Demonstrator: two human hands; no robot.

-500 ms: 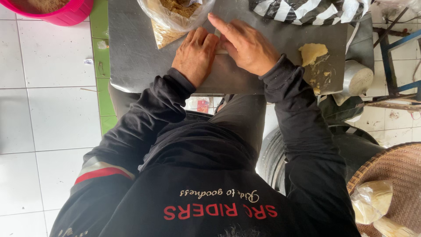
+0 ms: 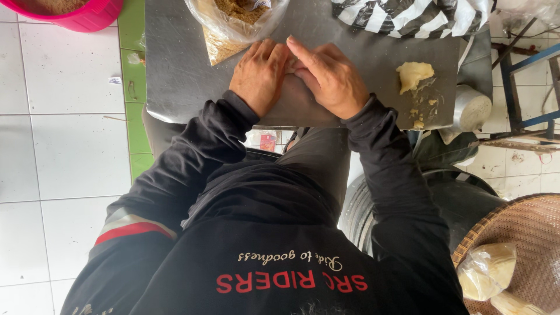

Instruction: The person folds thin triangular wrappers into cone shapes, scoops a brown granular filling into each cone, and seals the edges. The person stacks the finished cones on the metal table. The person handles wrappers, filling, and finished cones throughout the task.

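Note:
My left hand (image 2: 259, 73) and my right hand (image 2: 329, 76) rest close together on a grey metal tabletop (image 2: 181, 76), fingertips meeting. Both pinch a small lump between them, which the fingers almost wholly hide. Just beyond my left hand lies a clear plastic bag of brown crumbs (image 2: 233, 20), open at the top. To the right of my right hand, a pale yellow lump of dough (image 2: 414, 73) sits on the table with smears and crumbs below it.
A black-and-white striped plastic bag (image 2: 408, 14) lies at the table's far right. A pink basin (image 2: 76, 11) stands on the white tiled floor at upper left. A metal pot (image 2: 472, 108) is beside the table; a woven basket (image 2: 519, 245) holds wrapped pale pieces.
My right index finger has drawn back a little toward my left hand. Both hands stay in the same spot on the table.

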